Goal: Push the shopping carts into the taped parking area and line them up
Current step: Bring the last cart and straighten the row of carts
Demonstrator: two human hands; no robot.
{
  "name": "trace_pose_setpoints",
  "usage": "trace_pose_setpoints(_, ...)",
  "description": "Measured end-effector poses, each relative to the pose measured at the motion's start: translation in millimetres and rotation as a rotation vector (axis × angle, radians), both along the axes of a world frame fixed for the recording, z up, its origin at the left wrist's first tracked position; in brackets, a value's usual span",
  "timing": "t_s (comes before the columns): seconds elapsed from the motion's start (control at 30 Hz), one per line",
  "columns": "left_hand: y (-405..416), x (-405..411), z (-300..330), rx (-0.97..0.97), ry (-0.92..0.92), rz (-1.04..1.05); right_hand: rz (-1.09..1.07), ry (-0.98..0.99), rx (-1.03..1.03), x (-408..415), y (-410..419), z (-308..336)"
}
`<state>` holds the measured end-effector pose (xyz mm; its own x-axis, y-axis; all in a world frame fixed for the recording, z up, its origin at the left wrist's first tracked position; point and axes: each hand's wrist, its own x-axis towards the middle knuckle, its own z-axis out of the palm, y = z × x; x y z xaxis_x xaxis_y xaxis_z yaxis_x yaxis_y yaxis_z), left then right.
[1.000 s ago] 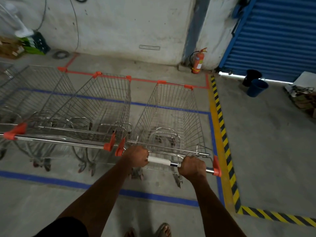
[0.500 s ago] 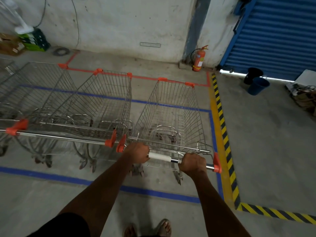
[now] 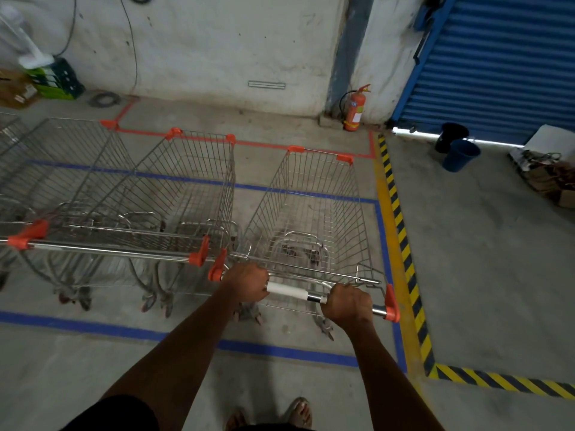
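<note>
A wire shopping cart (image 3: 311, 209) with orange corner caps stands inside the blue taped rectangle (image 3: 273, 351), at its right end. My left hand (image 3: 247, 283) and my right hand (image 3: 348, 301) both grip its handle bar (image 3: 294, 290), either side of a white sleeve. To its left a second cart (image 3: 186, 188) and a third cart (image 3: 62, 172) stand side by side in the same taped area, their handles roughly level with mine. The orange end of my cart's handle almost touches the neighbour's handle end.
Yellow-black hazard tape (image 3: 401, 241) runs along the right of the parking area. A red fire extinguisher (image 3: 354, 108) stands at the back wall. Blue and black buckets (image 3: 459, 154) sit by the blue roller shutter (image 3: 497, 63). Green crates (image 3: 57, 79) stand far left.
The cart in my hands has rolled a little further forward into the taped area, coming closer to level with the carts on its left. Both hands keep their grip.
</note>
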<state>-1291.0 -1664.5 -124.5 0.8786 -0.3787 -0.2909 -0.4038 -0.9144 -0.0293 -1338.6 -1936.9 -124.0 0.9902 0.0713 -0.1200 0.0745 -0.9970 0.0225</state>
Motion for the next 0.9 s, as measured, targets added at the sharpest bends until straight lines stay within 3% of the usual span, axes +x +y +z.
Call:
trace_pose_setpoints(0.63,0.7,-4.3,-2.4,-0.121,0.102,-0.003,0.044,0.078,0.0,-4.1,-5.3,10.1)
trace_pose_setpoints(0.9,7.3,-13.9,12.4,-0.321,0.114,0.028,0.164,0.11,-0.009,-0.2,-7.8,22.9)
